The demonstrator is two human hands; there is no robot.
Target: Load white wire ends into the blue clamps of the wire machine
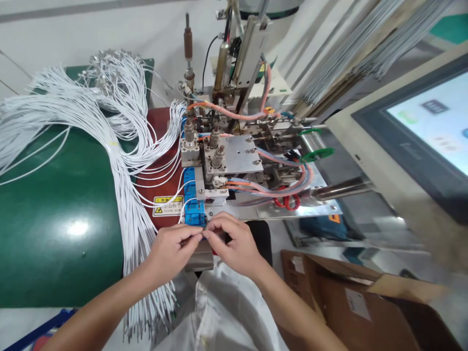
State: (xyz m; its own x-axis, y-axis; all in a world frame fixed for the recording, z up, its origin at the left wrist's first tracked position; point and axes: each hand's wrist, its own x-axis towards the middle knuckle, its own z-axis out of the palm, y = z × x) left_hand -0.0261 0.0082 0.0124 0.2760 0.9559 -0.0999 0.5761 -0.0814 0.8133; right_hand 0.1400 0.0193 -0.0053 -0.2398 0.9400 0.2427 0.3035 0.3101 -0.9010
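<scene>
Both left hand (171,251) and right hand (234,243) pinch one small part (203,235) just beside the blue fixture (193,214).

Left hand (171,252), right hand (237,247): both seen bare. Forearms shown uncovered down to frame edge. Thin, creased white material (223,312) seen at lap; whether worn cannot be told.

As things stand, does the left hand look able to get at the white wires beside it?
Probably yes: the left hand is close beside the white wires, which lie uncovered over the green table edge, with nothing between. Its fingers are pinched shut, though.
</scene>
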